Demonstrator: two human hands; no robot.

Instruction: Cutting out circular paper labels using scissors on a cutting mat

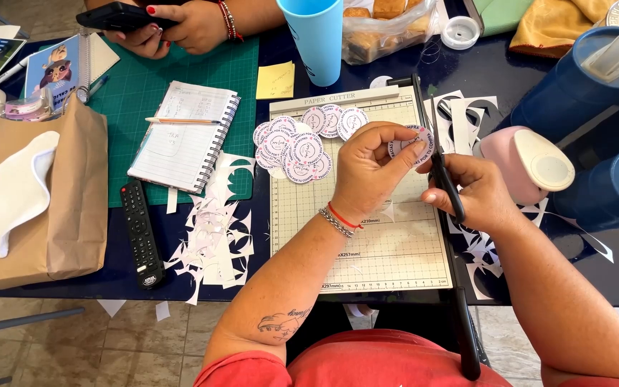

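My left hand (370, 168) pinches a small round paper sticker (418, 136) above the paper cutter board (367, 236). Black-handled scissors (442, 175) sit in my right hand (474, 190), their blades pointing up beside the sticker. A pile of several cut round stickers (302, 143) lies on the upper left of the board, just left of my left hand. Bracelets circle my left wrist.
Paper scraps (213, 236) and a black remote (140, 233) lie at left beside a spiral notebook (184, 136) on a green mat. A brown paper bag (59, 208), a blue cup (317, 39), a pink punch (528, 165) and blue containers (582, 79) surround me. Another person's hands (180, 29) hold a phone.
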